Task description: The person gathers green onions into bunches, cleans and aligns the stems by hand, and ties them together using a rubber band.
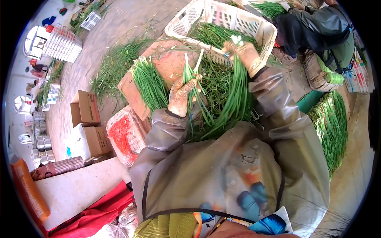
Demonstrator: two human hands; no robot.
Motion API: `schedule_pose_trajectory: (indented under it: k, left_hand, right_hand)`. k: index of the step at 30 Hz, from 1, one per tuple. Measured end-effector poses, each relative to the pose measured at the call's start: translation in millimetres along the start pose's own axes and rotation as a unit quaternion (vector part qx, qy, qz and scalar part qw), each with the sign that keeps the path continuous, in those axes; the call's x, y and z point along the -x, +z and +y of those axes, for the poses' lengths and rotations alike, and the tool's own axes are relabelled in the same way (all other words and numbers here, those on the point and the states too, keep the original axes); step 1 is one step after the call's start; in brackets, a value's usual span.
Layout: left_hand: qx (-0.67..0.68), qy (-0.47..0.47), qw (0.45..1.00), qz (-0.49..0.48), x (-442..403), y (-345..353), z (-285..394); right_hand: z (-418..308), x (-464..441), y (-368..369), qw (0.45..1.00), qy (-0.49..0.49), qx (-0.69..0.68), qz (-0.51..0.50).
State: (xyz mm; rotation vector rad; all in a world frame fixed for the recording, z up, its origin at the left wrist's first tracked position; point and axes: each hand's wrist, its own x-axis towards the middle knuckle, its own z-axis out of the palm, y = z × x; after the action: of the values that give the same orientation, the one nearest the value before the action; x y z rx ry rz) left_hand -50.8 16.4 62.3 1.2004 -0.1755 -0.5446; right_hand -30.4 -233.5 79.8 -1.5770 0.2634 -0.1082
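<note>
In a dirty glove, my left hand [182, 94] is closed around a few green stalks with white ends, which stick up past the fingers. My right hand [244, 54], gloved too, grips a larger bunch of green stalks [238, 89] near its white ends; the long leaves hang down toward my lap. A neat bundle of stalks [150, 83] lies on a brown board [168, 57] left of my left hand. Loose greens [216, 79] are heaped between my arms. Behind my right hand, a white plastic crate [254, 25] holds more greens.
Scattered leaves [119, 65] cover the floor at the left. Cardboard boxes [85, 109] and a pack of red ties [121, 133] are at my left. Another person [329, 35] sits at the upper right. Bundled greens [331, 131] stand at the right.
</note>
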Motion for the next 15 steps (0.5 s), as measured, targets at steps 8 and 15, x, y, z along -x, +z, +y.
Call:
schedule_pose_trajectory:
  k: [8,15]
  left_hand:
    - [-0.003,-0.025,1.0,-0.015,-1,2,-3]
    - [0.019,-0.006,1.0,0.015,-8,-11,-17]
  right_hand:
    - [7,13,52,0.981,-0.066,-0.073,-0.166]
    - [14,8,58,0.98,-0.065,0.082,-0.166]
